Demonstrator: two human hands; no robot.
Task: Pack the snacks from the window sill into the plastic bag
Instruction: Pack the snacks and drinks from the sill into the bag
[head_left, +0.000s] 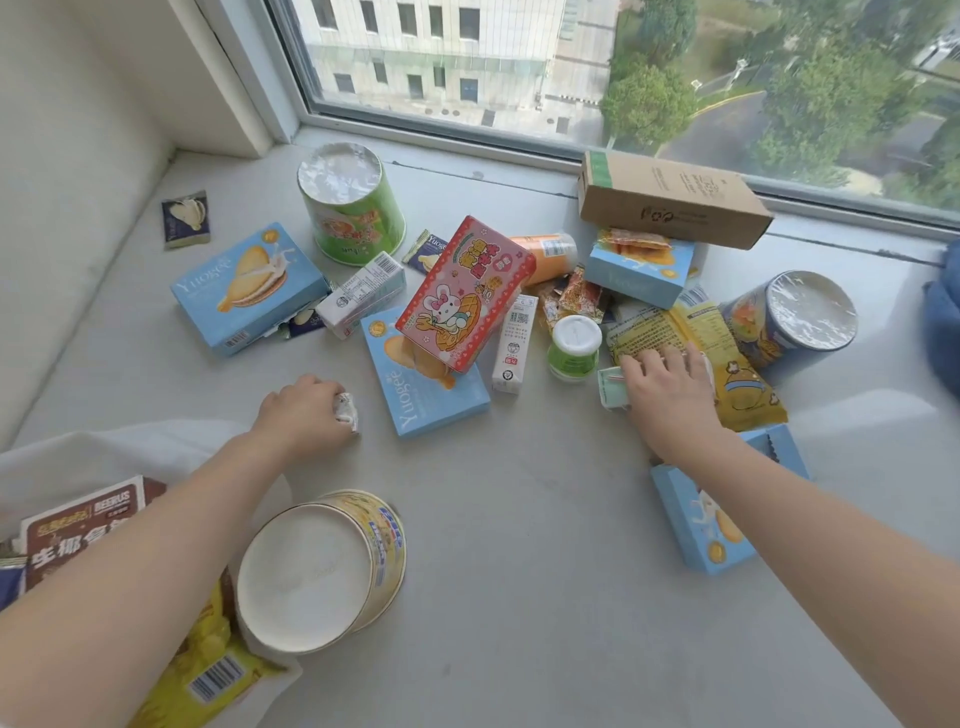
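Snacks lie scattered on the pale window sill (519, 519). My left hand (304, 415) grips a bunched edge of the white plastic bag (347, 410), whose body spreads to the lower left (130, 447). Inside the bag show a brown packet (83, 525) and a yellow packet (208, 670). My right hand (667, 389) lies with straight fingers on a yellow snack bag (727, 364), beside a small pale green carton (610, 387). A pink rabbit box (462, 296) leans on a blue biscuit box (421, 379).
Around stand a green tub (350, 202), a blue tub (789, 317), a yellow tin (322, 566), a brown carton (670, 200), more blue boxes (247, 288) (711, 519), milk cartons (514, 343) and a green-lidded jar (574, 348). The window glass runs along the back.
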